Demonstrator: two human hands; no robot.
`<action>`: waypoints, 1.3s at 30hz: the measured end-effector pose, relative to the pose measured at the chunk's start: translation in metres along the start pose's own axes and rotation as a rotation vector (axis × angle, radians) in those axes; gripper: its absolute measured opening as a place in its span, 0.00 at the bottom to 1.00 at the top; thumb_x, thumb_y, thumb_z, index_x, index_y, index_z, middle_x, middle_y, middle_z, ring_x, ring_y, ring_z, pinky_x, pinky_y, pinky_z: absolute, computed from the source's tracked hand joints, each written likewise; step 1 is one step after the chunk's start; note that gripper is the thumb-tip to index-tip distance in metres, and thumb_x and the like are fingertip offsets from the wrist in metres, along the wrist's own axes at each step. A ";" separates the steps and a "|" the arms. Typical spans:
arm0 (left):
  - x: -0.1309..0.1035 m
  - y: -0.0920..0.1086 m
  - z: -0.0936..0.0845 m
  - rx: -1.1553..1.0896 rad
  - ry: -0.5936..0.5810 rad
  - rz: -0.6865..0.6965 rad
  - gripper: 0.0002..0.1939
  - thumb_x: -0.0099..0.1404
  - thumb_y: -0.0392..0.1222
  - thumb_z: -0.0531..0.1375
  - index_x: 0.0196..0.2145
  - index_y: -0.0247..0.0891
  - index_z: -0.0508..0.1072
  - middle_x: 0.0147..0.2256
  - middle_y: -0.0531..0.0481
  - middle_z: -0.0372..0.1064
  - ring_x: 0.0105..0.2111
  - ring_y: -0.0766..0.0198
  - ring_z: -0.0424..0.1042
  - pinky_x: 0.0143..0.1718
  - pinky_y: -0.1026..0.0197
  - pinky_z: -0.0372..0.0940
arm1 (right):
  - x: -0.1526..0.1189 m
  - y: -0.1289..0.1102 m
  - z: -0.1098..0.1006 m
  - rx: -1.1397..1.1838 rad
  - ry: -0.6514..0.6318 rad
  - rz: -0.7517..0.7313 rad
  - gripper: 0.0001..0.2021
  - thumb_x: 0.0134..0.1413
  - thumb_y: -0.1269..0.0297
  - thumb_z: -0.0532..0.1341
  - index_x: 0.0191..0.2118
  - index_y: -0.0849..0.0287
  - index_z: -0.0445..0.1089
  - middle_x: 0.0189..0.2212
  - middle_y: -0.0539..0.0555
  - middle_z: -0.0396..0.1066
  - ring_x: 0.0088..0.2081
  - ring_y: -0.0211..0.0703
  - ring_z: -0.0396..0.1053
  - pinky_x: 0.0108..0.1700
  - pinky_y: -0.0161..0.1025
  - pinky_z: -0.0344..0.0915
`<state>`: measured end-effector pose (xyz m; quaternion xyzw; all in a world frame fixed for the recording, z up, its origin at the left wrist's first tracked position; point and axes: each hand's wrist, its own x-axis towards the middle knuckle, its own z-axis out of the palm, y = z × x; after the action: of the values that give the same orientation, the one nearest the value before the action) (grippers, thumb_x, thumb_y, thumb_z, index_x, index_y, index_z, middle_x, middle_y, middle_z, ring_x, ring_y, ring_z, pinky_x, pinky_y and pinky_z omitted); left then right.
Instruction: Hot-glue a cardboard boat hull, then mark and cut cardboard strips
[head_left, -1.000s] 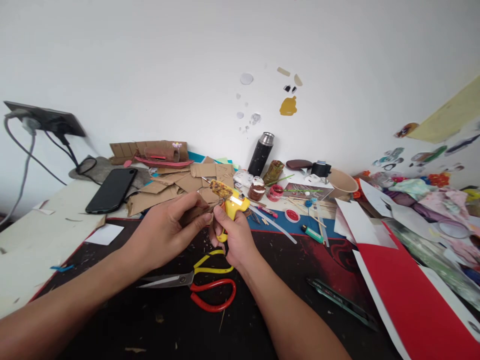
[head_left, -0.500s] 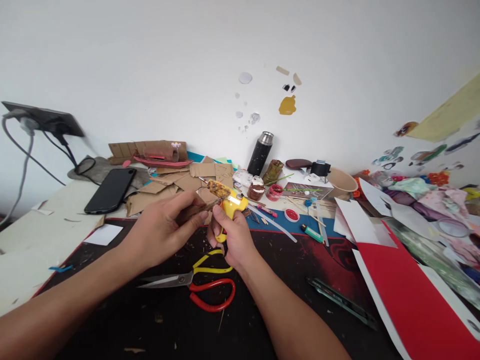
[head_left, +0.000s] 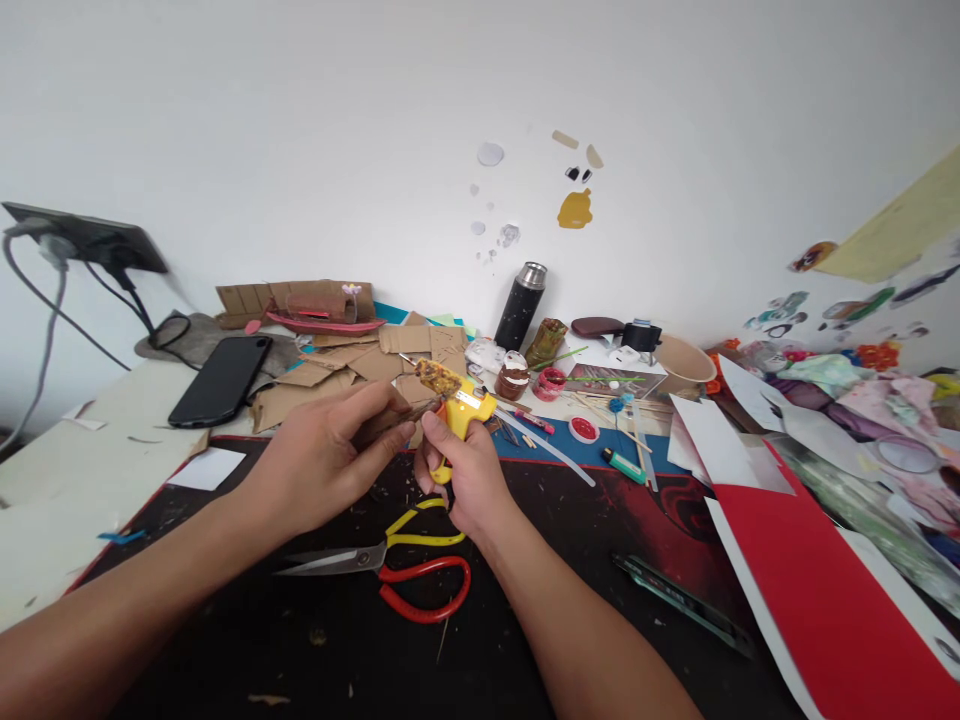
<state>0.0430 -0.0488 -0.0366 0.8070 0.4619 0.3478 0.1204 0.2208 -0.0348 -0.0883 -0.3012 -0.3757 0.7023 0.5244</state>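
Note:
My right hand (head_left: 463, 478) grips the handle of a yellow hot glue gun (head_left: 463, 408), its glue-crusted nozzle (head_left: 437, 376) pointing up and to the left. A clear glue stick (head_left: 551, 452) trails out of the gun's back to the right. My left hand (head_left: 322, 462) pinches a small brown cardboard piece (head_left: 382, 428) right beside the gun, just under the nozzle. Both hands hover over the dark mat (head_left: 315, 620), and the cardboard piece is mostly hidden by my fingers.
Scissors (head_left: 390, 565) with yellow and red handles lie on the mat below my hands. Cardboard scraps (head_left: 352, 365), a black phone (head_left: 221, 378), a black flask (head_left: 520, 306), small paint pots (head_left: 551, 383), a lighter (head_left: 624, 466), a dark knife (head_left: 679, 605) and red paper (head_left: 810, 590) surround them.
The hands and the glue gun have barely shifted; the nozzle tilted slightly lower towards the cardboard piece.

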 end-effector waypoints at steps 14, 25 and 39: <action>-0.001 -0.001 0.004 0.057 0.012 0.030 0.14 0.80 0.50 0.55 0.37 0.43 0.71 0.32 0.50 0.75 0.31 0.58 0.73 0.34 0.56 0.63 | 0.000 0.001 0.000 -0.031 0.014 0.013 0.27 0.50 0.44 0.78 0.22 0.55 0.65 0.13 0.43 0.61 0.13 0.33 0.60 0.16 0.32 0.46; -0.001 -0.002 0.004 0.074 0.011 0.052 0.12 0.79 0.47 0.55 0.38 0.43 0.71 0.32 0.50 0.75 0.31 0.58 0.73 0.33 0.57 0.63 | 0.000 0.002 0.001 -0.028 0.008 0.024 0.29 0.48 0.43 0.79 0.20 0.56 0.65 0.13 0.43 0.60 0.13 0.32 0.59 0.16 0.32 0.45; -0.004 -0.008 0.011 0.121 0.043 0.068 0.12 0.80 0.47 0.55 0.39 0.43 0.73 0.36 0.48 0.78 0.33 0.57 0.75 0.35 0.56 0.63 | 0.000 0.004 -0.001 -0.015 0.017 0.034 0.26 0.48 0.43 0.79 0.27 0.55 0.66 0.15 0.42 0.63 0.14 0.33 0.61 0.16 0.32 0.46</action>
<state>0.0432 -0.0464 -0.0506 0.8204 0.4568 0.3404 0.0494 0.2197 -0.0354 -0.0917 -0.3175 -0.3714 0.7057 0.5131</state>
